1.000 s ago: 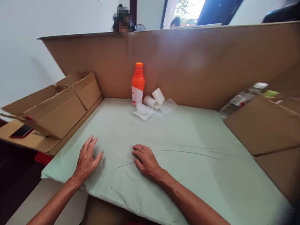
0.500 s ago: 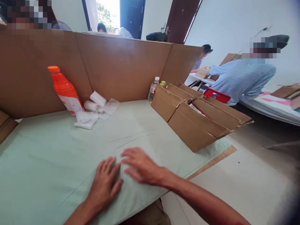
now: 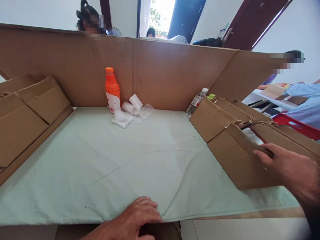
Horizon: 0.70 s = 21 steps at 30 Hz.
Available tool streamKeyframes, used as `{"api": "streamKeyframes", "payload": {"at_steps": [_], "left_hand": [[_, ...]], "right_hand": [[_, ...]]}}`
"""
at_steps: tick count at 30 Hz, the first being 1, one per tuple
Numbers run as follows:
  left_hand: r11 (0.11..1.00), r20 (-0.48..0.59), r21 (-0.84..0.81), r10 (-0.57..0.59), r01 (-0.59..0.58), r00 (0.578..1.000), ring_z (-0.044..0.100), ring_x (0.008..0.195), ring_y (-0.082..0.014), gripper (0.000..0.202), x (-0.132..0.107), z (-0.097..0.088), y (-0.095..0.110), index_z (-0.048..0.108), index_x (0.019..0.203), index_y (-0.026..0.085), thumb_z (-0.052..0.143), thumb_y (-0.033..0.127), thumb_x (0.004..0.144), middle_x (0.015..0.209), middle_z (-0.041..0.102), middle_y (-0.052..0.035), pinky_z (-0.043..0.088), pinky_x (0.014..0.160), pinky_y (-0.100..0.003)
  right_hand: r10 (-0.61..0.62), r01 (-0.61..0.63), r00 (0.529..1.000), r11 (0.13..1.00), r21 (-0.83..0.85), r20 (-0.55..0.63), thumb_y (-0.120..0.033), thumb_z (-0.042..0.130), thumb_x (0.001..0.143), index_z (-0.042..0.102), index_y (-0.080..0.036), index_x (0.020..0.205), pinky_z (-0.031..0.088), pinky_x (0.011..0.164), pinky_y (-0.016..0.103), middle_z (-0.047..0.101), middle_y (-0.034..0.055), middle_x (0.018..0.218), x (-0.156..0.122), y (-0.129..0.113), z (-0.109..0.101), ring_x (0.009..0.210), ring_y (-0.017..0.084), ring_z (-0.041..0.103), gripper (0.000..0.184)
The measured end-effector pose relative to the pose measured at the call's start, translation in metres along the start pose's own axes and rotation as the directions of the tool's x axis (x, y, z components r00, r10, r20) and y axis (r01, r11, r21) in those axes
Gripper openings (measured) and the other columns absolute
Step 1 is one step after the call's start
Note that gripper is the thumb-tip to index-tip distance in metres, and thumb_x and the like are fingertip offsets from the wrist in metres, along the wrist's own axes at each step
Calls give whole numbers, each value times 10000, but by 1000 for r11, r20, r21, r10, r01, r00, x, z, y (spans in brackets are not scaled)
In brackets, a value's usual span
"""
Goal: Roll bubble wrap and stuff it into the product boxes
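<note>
My right hand (image 3: 287,166) reaches to the right and grips the top flap of an open cardboard box (image 3: 235,160), thumb on the outer face and fingers over the edge. At the bottom centre, my left hand (image 3: 136,216) lies with bent, closed fingers over the front edge of the table, on the pale green sheet (image 3: 125,160) that covers it. White items show inside the box, behind the flap.
An orange bottle (image 3: 112,90) and white plastic rolls (image 3: 130,111) stand by the cardboard wall (image 3: 162,73) at the back. A clear water bottle (image 3: 196,103) leans behind the right box. Another open box (image 3: 25,113) sits left. Other people work beyond the wall and at far right.
My right hand left the green sheet and moved right onto the box flap. My left hand slid back to the table's front edge. The view swung back leftward.
</note>
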<state>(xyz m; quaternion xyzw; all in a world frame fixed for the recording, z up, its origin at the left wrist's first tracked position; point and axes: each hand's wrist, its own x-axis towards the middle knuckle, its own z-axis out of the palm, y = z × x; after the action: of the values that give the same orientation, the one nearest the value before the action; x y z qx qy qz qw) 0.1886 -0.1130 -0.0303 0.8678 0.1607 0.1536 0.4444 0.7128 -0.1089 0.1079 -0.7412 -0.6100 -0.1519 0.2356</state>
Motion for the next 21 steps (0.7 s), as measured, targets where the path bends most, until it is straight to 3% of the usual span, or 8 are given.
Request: {"api": "streamKeyframes", "payload": {"at_steps": [3,6,10,13,15,17,19,21], "left_hand": [[980,-160,-97,-188,174,969,678,1056,-235,423,-16,-36,18,669,1224,236,635,231,803,1135,737,-64,536,959,-355],[953,-335,-112,-303,282,892,686,1061,-242,364,-35,-62,14,690,1196,236,581,263,850,1166,732,-79,553,937,-358],[925,-546,-133,-368,356,753,683,1100,-256,423,-52,-78,-2,612,1316,274,600,374,905,1280,690,-91,568,943,-391],[929,-661,-158,-352,336,663,617,1246,-280,640,-59,-78,-7,419,1488,306,647,385,895,1469,561,-105,549,1004,-421],[935,-688,-161,-336,316,643,553,1334,-298,758,-64,-76,-9,326,1540,310,683,377,874,1556,463,-114,512,1068,-446],[928,-684,-181,-356,325,637,532,1358,-315,821,-68,-74,-11,292,1557,296,707,376,853,1586,419,-127,501,1087,-460],[914,-675,-211,-393,347,624,547,1342,-329,837,-71,-72,-14,300,1555,266,715,382,838,1578,423,-145,516,1072,-467],[903,-668,-228,-416,363,617,565,1321,-335,834,-71,-70,-18,311,1550,240,710,366,829,1562,441,-155,529,1058,-470]], "right_hand": [[-151,99,979,938,-331,-134,-618,472,885,707,-288,820,330,442,358,444,3,425,-7,-45,4,344,209,365,410],[-417,356,901,870,-341,-122,-476,394,993,714,-245,883,402,507,369,652,69,587,-21,-122,-2,496,243,561,410],[-619,622,783,781,53,-65,-242,528,987,662,-219,937,502,787,369,749,18,785,-36,-222,-19,673,176,669,145],[-726,678,688,640,362,-3,-192,560,981,662,-222,1008,483,952,377,764,10,895,-41,-260,-30,777,150,701,110],[-685,634,726,639,435,-53,-233,601,966,667,-238,1098,475,1003,398,769,37,1019,-43,-262,-31,924,185,714,147],[-524,502,847,728,467,-95,-267,621,952,676,-267,1146,492,1000,403,762,45,1087,-45,-250,-22,1018,215,705,201],[-291,277,955,805,525,-58,-316,610,953,710,-290,1100,524,967,385,762,37,1096,-49,-234,-2,1038,227,705,180],[-88,21,993,794,608,81,-406,588,952,737,-283,1061,559,920,360,766,40,1098,-56,-221,27,1033,238,713,222]]}}
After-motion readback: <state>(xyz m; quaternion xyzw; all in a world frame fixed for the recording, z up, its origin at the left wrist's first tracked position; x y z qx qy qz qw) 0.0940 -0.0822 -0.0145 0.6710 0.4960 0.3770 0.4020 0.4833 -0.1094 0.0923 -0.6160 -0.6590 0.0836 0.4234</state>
